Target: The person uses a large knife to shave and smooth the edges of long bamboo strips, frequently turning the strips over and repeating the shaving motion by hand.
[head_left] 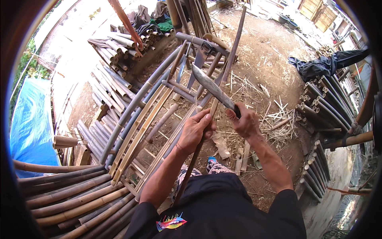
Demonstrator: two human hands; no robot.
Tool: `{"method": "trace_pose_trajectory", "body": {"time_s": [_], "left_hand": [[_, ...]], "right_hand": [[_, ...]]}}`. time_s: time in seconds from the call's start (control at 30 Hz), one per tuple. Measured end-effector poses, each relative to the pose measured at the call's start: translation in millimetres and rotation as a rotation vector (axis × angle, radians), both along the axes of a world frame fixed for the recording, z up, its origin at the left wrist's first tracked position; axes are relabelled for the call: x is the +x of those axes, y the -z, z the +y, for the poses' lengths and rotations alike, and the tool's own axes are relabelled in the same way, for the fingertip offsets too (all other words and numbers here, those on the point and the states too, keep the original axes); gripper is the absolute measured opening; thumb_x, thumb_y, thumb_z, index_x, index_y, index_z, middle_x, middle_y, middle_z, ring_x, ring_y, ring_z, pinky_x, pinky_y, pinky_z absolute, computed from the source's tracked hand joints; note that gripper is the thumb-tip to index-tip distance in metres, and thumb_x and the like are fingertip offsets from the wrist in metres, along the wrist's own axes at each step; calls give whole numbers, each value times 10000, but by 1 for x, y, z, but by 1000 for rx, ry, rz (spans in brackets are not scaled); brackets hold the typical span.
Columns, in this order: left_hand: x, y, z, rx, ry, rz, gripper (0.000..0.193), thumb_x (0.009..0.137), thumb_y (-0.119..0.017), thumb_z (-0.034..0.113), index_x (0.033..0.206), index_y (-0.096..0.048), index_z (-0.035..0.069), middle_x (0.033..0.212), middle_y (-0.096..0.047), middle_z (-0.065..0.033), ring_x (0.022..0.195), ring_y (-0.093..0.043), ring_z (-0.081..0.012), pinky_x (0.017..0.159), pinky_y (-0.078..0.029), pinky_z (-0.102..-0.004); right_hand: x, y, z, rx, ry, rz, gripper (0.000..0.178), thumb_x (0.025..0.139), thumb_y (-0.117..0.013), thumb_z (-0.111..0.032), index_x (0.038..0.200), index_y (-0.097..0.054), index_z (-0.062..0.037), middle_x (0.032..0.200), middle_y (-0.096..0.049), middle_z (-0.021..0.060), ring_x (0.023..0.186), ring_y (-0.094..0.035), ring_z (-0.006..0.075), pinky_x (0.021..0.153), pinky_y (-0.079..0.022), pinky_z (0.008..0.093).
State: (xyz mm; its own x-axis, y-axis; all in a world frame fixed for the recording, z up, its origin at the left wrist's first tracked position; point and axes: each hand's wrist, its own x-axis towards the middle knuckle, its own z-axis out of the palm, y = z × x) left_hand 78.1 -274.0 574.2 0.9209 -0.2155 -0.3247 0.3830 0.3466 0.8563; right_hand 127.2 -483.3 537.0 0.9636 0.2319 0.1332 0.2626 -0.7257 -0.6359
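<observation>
Bamboo strip (214, 106) angles out ahead of us, lower end down by our lap. Left hand (201, 127) has fingers curled round it; right hand (244, 120) closes tight on knife (210, 85), blade crossing strip, contact hard to tell. Mid-job, we'd say: pale patch showing near left hand, darker stretches either side, so probably more left. Pale strips (144, 133) lie along bamboo frame (147, 86), saw (202, 57) propped at far end. Frame crowds our left; scraps (280, 115) litter ground right.
</observation>
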Motion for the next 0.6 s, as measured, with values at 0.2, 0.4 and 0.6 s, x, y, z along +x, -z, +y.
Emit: {"method": "trace_pose_trajectory", "body": {"time_s": [0.2, 0.4, 0.6], "left_hand": [[-14, 1, -4, 61, 15, 55, 389, 1007, -507, 193, 1350, -483, 11, 703, -526, -2, 482, -401, -40, 402, -309, -180], [-35, 11, 7, 121, 31, 79, 390, 1013, -493, 196, 1350, -486, 0, 680, -511, 14, 487, -385, -31, 411, -300, -184], [-73, 12, 19, 175, 43, 114, 372, 1016, -475, 167, 1345, -504, -4, 668, -488, 25, 531, -398, -35, 455, -325, -196]], "right_hand": [[13, 24, 1, 29, -69, -271, 625, 925, -359, -687, 804, -528, -97, 564, -539, 37, 434, -518, 139, 376, -433, 330], [-5, 35, 4, -12, -198, -360, 613, 941, -304, -680, 800, -515, -121, 535, -507, 14, 387, -446, 106, 313, -371, 296], [22, 43, -19, 41, -13, -26, 600, 954, -305, -652, 825, -514, -104, 528, -515, 5, 379, -452, 100, 298, -387, 303]]}}
